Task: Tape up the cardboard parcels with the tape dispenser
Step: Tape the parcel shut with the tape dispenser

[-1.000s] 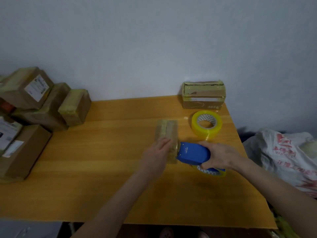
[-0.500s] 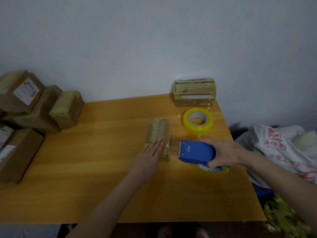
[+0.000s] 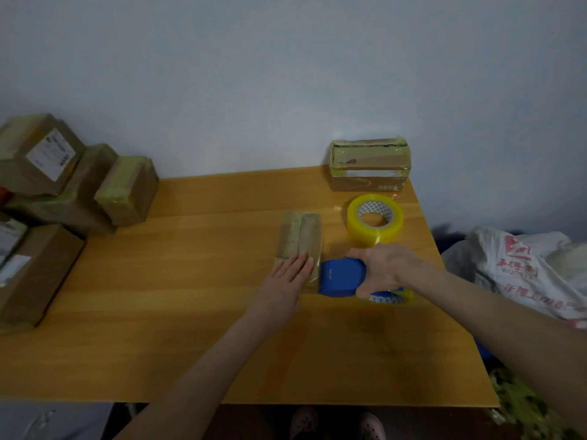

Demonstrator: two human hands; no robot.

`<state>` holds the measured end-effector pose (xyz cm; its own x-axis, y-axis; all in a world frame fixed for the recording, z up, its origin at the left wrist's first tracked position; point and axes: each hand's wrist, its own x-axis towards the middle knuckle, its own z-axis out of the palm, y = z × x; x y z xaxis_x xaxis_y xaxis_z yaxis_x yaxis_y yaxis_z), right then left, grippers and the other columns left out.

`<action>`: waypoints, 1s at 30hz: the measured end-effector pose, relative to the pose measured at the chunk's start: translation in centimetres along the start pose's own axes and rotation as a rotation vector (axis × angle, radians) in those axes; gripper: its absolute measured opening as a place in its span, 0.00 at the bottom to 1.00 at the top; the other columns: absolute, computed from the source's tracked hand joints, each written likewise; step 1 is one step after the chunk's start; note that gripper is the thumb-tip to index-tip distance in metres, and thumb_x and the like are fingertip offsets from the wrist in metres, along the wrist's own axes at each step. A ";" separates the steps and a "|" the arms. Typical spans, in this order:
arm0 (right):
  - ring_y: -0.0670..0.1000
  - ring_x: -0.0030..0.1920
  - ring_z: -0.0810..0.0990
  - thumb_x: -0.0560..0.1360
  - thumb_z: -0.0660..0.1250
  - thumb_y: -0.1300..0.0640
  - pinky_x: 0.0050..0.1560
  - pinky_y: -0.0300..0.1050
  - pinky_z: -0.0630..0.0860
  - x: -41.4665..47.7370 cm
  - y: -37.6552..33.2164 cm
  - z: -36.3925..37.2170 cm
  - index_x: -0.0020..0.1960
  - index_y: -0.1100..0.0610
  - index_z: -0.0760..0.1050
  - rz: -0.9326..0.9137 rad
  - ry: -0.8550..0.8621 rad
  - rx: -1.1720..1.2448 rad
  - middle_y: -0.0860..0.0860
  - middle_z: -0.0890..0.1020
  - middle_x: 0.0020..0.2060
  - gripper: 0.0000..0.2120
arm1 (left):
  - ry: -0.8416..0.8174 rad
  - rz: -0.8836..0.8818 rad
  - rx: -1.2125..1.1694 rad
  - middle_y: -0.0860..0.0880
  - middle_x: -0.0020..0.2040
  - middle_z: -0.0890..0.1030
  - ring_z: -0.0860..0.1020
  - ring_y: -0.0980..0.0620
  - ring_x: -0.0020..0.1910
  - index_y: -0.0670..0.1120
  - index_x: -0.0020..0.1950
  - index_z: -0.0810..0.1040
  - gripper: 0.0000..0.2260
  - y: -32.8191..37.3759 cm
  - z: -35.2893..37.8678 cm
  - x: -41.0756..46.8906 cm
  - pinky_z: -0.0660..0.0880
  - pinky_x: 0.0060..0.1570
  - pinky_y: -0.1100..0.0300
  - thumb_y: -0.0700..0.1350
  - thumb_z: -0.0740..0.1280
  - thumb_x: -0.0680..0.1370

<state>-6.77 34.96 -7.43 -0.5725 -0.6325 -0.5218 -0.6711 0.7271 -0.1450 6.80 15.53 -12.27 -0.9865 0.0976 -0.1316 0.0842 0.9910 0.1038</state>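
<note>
A small flat cardboard parcel (image 3: 300, 236), wrapped in clear tape, lies in the middle of the wooden table (image 3: 190, 296). My left hand (image 3: 284, 282) rests flat on the parcel's near end, fingers together. My right hand (image 3: 386, 269) grips the blue tape dispenser (image 3: 340, 277), whose front end touches the parcel's near right corner. The dispenser's yellowish tape roll (image 3: 392, 296) shows under my right hand.
A spare yellow tape roll (image 3: 374, 219) stands behind the dispenser. A taped box (image 3: 370, 163) sits at the back right by the wall. Several cardboard parcels (image 3: 54, 192) are piled at the left edge. A white plastic bag (image 3: 524, 268) lies off the table's right side.
The dispenser pulled a little away from the parcel to the right, then came back against its near right corner. My left hand slid down to the parcel's near end and stays flat.
</note>
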 end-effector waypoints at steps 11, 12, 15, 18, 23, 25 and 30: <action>0.51 0.42 0.77 0.64 0.68 0.38 0.33 0.43 0.70 0.8 -1.9 -0.8 0.59 0.48 0.73 0.165 -0.007 -0.078 0.47 0.79 0.43 0.27 | 0.052 0.015 -0.017 0.54 0.75 0.34 0.39 0.54 0.77 0.51 0.75 0.34 0.33 -0.3 0.8 -0.1 0.33 0.71 0.59 0.43 0.54 0.80; 0.50 0.41 0.77 0.63 0.68 0.38 0.33 0.43 0.71 0.5 -1.3 -0.9 0.59 0.48 0.72 0.174 -0.015 -0.002 0.47 0.79 0.43 0.27 | 0.053 0.009 -0.012 0.53 0.75 0.35 0.39 0.53 0.77 0.50 0.76 0.35 0.32 -0.2 0.8 0.0 0.33 0.71 0.59 0.43 0.54 0.80; 0.50 0.42 0.78 0.63 0.70 0.41 0.39 0.47 0.75 -1.0 1.7 -1.1 0.55 0.49 0.71 0.229 0.000 0.289 0.49 0.79 0.46 0.24 | 0.044 -0.017 0.024 0.51 0.78 0.37 0.39 0.53 0.77 0.49 0.77 0.36 0.33 0.0 0.9 -0.1 0.32 0.70 0.59 0.44 0.55 0.80; 0.52 0.46 0.80 0.65 0.74 0.46 0.46 0.50 0.78 -1.9 4.0 0.2 0.53 0.54 0.72 0.312 0.147 0.773 0.51 0.79 0.48 0.22 | 0.053 -0.027 0.050 0.50 0.78 0.37 0.38 0.53 0.77 0.48 0.77 0.34 0.33 0.4 0.8 -0.1 0.30 0.69 0.59 0.46 0.54 0.81; 0.60 0.49 0.83 0.69 0.75 0.48 0.51 0.57 0.80 -2.4 4.0 5.2 0.54 0.58 0.77 0.463 0.174 1.435 0.58 0.84 0.47 0.19 | 0.048 -0.058 0.059 0.50 0.77 0.36 0.38 0.52 0.77 0.47 0.77 0.35 0.31 0.9 0.9 0.0 0.31 0.70 0.57 0.46 0.52 0.81; 0.59 0.47 0.83 0.69 0.75 0.48 0.46 0.54 0.81 -2.3 3.4 6.6 0.56 0.59 0.79 0.492 0.152 1.558 0.57 0.85 0.46 0.21 | 0.028 -0.066 0.049 0.49 0.77 0.35 0.38 0.52 0.77 0.47 0.77 0.35 0.31 1.0 0.9 0.1 0.33 0.72 0.57 0.46 0.52 0.81; 0.55 0.49 0.81 0.72 0.71 0.43 0.43 0.48 0.77 -1.7 3.0 7.2 0.62 0.59 0.77 0.514 0.217 1.324 0.55 0.83 0.49 0.25 | 0.249 -0.063 -0.353 0.50 0.78 0.56 0.57 0.54 0.75 0.44 0.77 0.57 0.26 0.5 -0.3 -0.4 0.52 0.71 0.65 0.40 0.60 0.80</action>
<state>-4.41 40.17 -12.99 -0.7526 -0.1677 -0.6368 0.4833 0.5162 -0.7071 7.18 15.95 -11.87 -0.9956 -0.0303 0.0883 0.0117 0.8979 0.4400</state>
